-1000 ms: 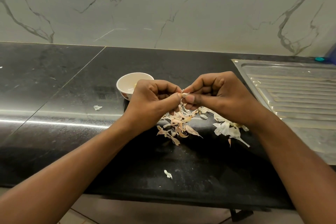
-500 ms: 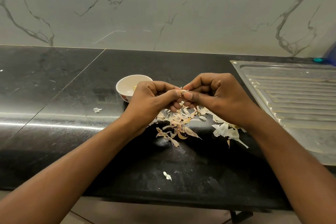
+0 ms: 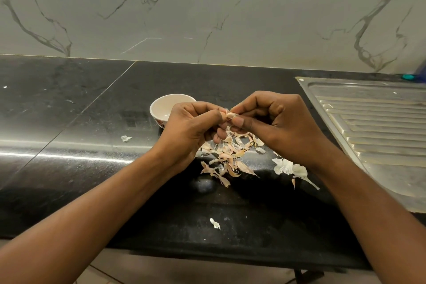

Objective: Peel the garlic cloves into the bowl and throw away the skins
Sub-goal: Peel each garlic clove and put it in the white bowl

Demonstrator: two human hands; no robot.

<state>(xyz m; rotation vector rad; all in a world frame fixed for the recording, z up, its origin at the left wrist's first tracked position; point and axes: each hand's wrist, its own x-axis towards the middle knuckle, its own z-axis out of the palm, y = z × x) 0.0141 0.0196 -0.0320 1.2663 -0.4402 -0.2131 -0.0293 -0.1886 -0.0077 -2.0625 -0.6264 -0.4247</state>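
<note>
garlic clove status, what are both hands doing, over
Left hand, right hand both pinch the garlic clove over the skins. Bowl just behind left hand. Nothing blocking.

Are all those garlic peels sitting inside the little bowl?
No, the garlic peels lie in a loose heap on the black counter, outside the little bowl.

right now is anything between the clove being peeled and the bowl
Only the left hand itself: it pinches the garlic clove with the right hand and overlaps the right rim of the bowl in this view. Nothing else lies between; the skins pile sits nearer the person.
</note>
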